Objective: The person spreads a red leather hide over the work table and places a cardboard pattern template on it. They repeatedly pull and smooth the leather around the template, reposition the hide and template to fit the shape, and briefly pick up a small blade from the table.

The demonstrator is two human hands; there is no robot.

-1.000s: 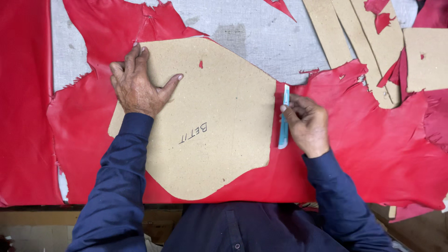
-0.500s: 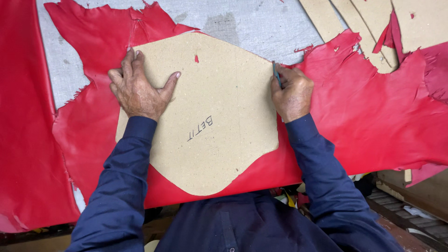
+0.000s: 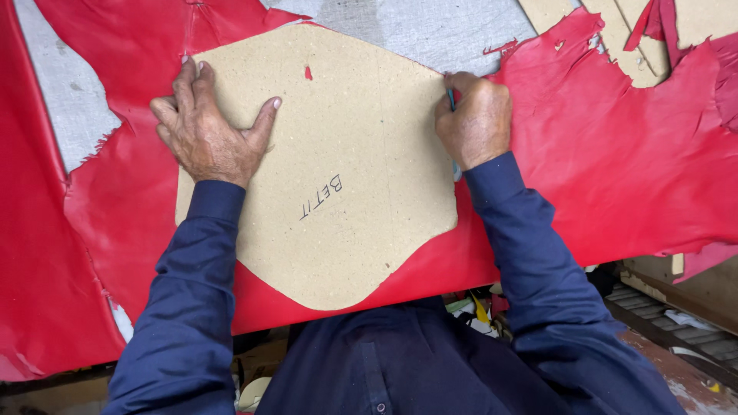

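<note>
My left hand (image 3: 206, 131) presses flat, fingers spread, on the stiff cardboard pattern (image 3: 346, 161), right hand (image 3: 473, 119) clamped on the blue cutting tool (image 3: 452, 104) at its edge over soft, slippery red leather (image 3: 615, 154).

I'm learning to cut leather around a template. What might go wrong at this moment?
The cardboard template is pinned only by the left hand near its upper left corner, so it may shift under the tool's push and spoil the outline. The right hand grips a thin blue tool against the template's edge, so a slip could nick the red leather. The leather looks wrinkled there and may bunch.
</note>
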